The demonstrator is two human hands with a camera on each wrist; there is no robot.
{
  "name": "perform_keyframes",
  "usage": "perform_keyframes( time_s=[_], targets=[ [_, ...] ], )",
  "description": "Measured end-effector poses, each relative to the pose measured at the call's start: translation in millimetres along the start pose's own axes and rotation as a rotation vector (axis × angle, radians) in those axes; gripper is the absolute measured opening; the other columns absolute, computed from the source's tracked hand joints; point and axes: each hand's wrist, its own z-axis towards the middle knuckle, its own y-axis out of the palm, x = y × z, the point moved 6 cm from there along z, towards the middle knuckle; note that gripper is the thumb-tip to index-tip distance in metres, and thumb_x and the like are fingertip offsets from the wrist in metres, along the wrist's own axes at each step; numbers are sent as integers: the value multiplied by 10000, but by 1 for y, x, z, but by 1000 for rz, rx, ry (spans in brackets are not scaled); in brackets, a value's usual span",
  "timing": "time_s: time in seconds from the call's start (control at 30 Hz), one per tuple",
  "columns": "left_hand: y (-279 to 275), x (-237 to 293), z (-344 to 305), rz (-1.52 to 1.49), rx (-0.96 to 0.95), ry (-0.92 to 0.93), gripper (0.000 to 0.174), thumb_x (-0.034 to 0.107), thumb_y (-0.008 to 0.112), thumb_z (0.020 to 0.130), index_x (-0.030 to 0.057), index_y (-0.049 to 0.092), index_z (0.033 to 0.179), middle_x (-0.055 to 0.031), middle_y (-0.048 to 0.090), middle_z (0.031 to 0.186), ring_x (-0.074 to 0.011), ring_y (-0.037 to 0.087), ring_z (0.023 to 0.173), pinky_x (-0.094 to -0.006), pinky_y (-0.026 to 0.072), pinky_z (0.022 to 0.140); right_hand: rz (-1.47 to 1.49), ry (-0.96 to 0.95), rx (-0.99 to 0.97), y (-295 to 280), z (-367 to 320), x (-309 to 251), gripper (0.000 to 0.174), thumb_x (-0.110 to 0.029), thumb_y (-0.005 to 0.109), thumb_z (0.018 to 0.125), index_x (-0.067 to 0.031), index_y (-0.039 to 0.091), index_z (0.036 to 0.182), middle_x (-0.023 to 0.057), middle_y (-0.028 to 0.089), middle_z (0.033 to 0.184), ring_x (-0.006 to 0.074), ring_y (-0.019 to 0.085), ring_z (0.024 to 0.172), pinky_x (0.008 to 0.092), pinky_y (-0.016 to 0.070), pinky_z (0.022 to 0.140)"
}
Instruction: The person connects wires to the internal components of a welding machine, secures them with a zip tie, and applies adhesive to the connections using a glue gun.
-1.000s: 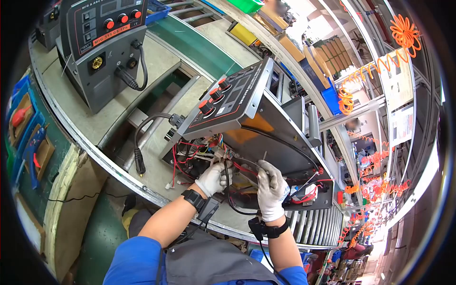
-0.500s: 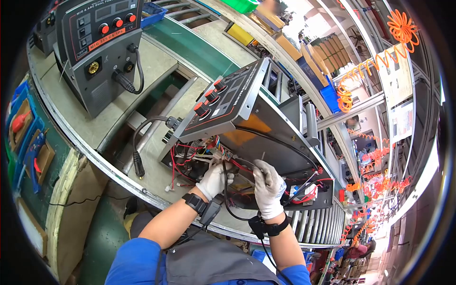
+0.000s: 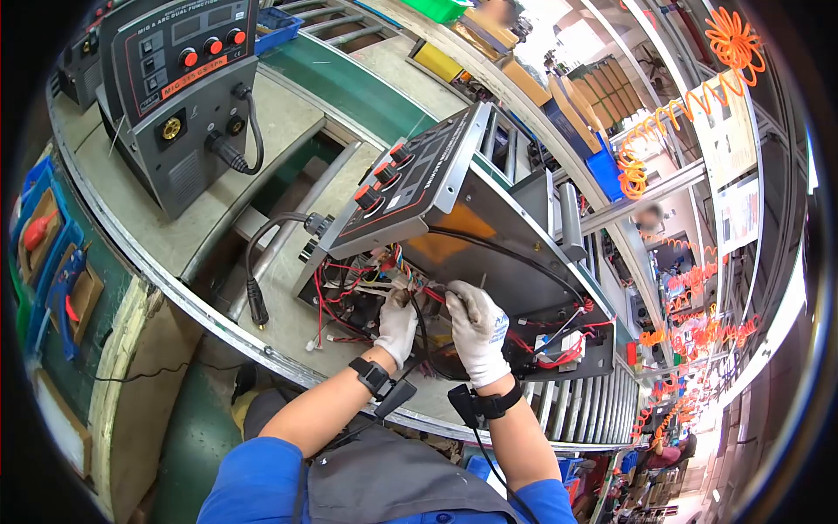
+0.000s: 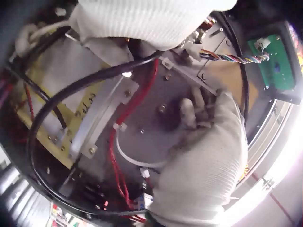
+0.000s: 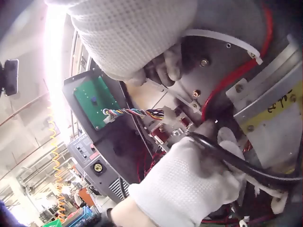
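Both hands wear white gloves inside an opened welding machine (image 3: 454,179). My left hand (image 5: 189,184) is low among the wiring, its fingertips round the red wires (image 5: 229,87) where they run behind the glove; a thick black cable (image 5: 246,165) crosses over those fingers. My right hand (image 4: 199,165), fingers curled, pinches a thin white cable tie (image 4: 191,75) whose other end reaches the wiring by the left hand. A second white cable tie (image 4: 137,163) circles the red bundle and its tail runs behind the right hand. A multicoloured wire bundle (image 5: 137,112) ends in a white connector close by.
Another welding machine (image 3: 183,105) stands on the bench at left. A black cable with a plug (image 3: 255,301) hangs off the front panel. Rollers (image 3: 580,415) lie at right, blue bins with tools (image 3: 65,297) at far left. Orange coiled air hoses (image 3: 733,39) hang at upper right.
The right hand has moved left, closer to the left hand, still pinching the cable tie. The left hand stays at the wiring with its wrist turned a little. The head view has shifted slightly.
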Motion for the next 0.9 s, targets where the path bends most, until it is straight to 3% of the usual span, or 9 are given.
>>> perform_keyframes(
  time_s=[0.1,0.23,0.37,0.43,0.53,0.7,0.77,0.83,0.9],
  targets=[
    [-7,16,0,401,-40,125,200,104,569,884,-2,602,1051,-101,666,1010,-153,621,885,-278,468,788,5,21,-7,-3,-6,-1,101,-52,658,824,-40,675,923,102,657,839,241,634,748,298,494,692],
    [-21,50,-25,559,-86,-124,128,114,594,844,5,649,879,-114,646,843,-199,609,793,-331,469,727,96,63,-94,27,-31,28,119,-96,638,843,-47,667,948,138,644,858,299,638,812,343,502,722],
    [5,105,-52,963,-407,494,120,115,615,825,-5,626,833,-134,603,809,-244,594,795,-358,464,713,108,57,-93,46,-36,43,150,-108,636,831,-53,668,967,151,650,884,327,637,841,366,510,738],
    [8,103,-52,1001,-427,452,119,111,618,828,-8,617,833,-126,597,818,-250,593,787,-357,458,710,109,26,-87,41,-31,34,174,-107,625,826,-63,668,988,151,649,886,333,635,839,380,512,731],
    [-2,78,-48,678,-438,-22,123,105,615,847,-15,600,828,-79,564,798,-174,539,721,-304,446,679,-172,-48,-377,48,-27,27,286,-103,581,784,-119,646,1062,135,628,857,332,630,807,419,515,687],
    [0,90,-49,673,-419,3,126,122,617,855,-4,611,845,-82,570,793,-174,542,717,-310,450,672,-324,-120,-444,51,-21,21,167,-97,582,769,-123,638,925,120,620,858,307,630,825,413,518,687],
    [13,110,-53,1003,-463,277,166,154,628,862,13,627,951,-50,601,789,-136,557,706,-276,459,663,-363,-79,-504,51,-19,21,157,-100,585,767,-113,636,914,121,619,863,305,630,836,417,517,691],
    [24,123,-60,1106,-379,355,195,163,624,858,25,635,995,-120,640,851,-230,617,773,-333,490,701,-355,-83,-486,53,-20,24,131,-102,588,764,-110,635,885,122,618,861,309,631,831,419,517,689],
    [43,139,-73,1147,-310,753,205,171,590,878,28,636,1017,-144,659,910,-282,639,865,-380,503,725,-413,-92,-490,55,-24,29,91,-97,586,761,-114,634,836,125,615,847,314,632,814,420,519,684]
  ],
)
